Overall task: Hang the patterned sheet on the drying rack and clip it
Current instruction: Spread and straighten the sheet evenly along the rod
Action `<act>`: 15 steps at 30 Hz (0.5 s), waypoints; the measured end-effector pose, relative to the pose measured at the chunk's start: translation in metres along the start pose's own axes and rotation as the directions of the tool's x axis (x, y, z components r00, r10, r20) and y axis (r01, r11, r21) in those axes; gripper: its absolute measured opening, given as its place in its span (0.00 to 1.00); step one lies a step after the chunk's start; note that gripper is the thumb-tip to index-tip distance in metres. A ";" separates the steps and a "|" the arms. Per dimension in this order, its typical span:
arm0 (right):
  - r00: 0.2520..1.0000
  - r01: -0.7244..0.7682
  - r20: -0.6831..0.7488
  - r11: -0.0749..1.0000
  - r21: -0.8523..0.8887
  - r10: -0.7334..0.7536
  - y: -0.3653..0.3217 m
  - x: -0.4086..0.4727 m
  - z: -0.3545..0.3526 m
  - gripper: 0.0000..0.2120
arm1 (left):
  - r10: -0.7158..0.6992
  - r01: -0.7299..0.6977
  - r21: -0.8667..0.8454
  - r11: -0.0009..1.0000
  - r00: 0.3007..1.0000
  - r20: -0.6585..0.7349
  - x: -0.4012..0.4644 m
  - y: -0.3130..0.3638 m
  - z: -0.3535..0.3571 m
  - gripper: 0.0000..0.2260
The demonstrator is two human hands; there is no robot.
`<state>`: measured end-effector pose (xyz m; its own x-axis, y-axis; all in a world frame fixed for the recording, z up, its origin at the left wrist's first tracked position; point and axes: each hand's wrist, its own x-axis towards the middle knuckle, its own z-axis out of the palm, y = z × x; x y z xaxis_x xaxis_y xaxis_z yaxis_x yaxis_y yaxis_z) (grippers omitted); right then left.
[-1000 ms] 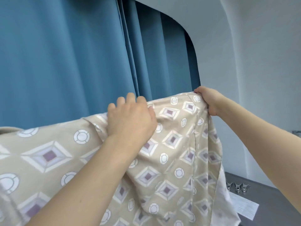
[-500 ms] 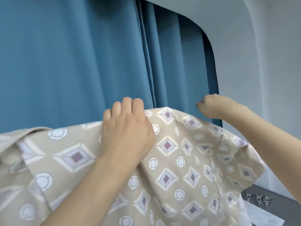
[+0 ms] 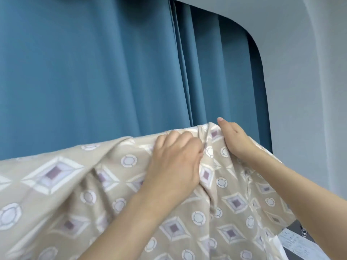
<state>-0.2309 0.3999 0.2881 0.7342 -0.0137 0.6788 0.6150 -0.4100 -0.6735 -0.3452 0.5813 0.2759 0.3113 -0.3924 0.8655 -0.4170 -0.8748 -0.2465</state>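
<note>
Blue curtain (image 3: 90, 72) fills the upper left and centre of the frame, hanging in folds, with a pale grey wall (image 3: 309, 81) at the upper right. Across the lower half spreads the patterned sheet (image 3: 56, 184), beige with white diamonds and rings, its top edge rising from the left edge towards the centre (whatever it lies over is hidden beneath it). At centre, the left hand (image 3: 176, 162) has its fingers curled over the bunched top edge, gripping the cloth. Just beside it, to the right, the right hand (image 3: 234, 137) pinches the same raised fold, thumb tip pointing up. At the lower right corner a white paper (image 3: 294, 243) lies on a dark surface.
</note>
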 end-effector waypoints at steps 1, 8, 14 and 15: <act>0.999 0.036 -0.034 0.999 -0.004 -0.036 0.004 -0.002 0.002 0.23 | 0.043 -0.045 0.036 0.998 0.998 0.054 -0.002 -0.001 0.000 0.08; 0.938 0.252 -0.200 0.952 -0.175 -0.285 0.016 -0.005 0.007 0.15 | -0.230 0.250 0.316 0.915 0.968 -0.099 -0.011 -0.027 -0.040 0.07; 0.850 0.486 0.009 0.779 -0.395 -0.526 -0.027 -0.008 0.028 0.23 | -0.303 0.328 0.464 0.823 0.944 -0.131 -0.022 -0.039 -0.048 0.09; 0.831 0.485 -0.003 0.726 -0.487 -0.557 -0.029 -0.007 0.032 0.24 | -0.300 0.329 0.492 0.806 0.944 -0.140 -0.027 -0.040 -0.051 0.10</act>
<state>-0.2445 0.4410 0.2937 0.2663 0.2140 0.9398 0.6630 -0.7484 -0.0175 -0.3809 0.6413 0.2847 0.2996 -0.0683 0.9516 0.1864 -0.9740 -0.1286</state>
